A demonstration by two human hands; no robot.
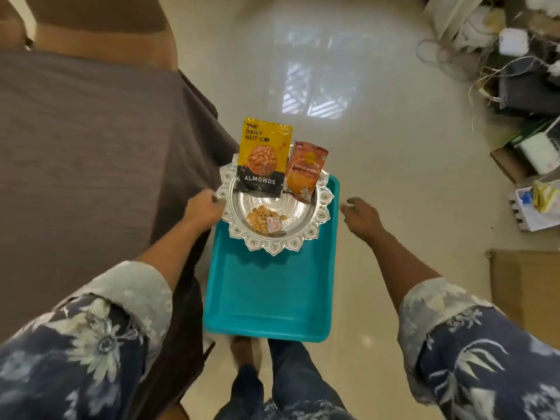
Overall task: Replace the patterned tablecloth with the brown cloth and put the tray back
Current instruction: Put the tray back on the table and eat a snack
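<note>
A teal tray (269, 301) is over the floor just right of the table, which is covered by the brown cloth (91, 140). A scalloped silver bowl (321, 219) sits at the tray's far end. It holds some nuts, a yellow almonds pack (263, 156) and an orange snack pack (306, 168). My left hand (201, 209) grips the tray's left edge beside the bowl, thumb against the bowl's rim. My right hand (362, 216) is a little off the tray's right edge, fingers loosely curled and holding nothing. The patterned tablecloth is not in view.
The glossy tiled floor (394, 177) stretches ahead and to the right. Cables, boxes and papers (521, 86) pile up at the far right, and a cardboard box (527, 286) stands at the right edge. My feet show below the tray.
</note>
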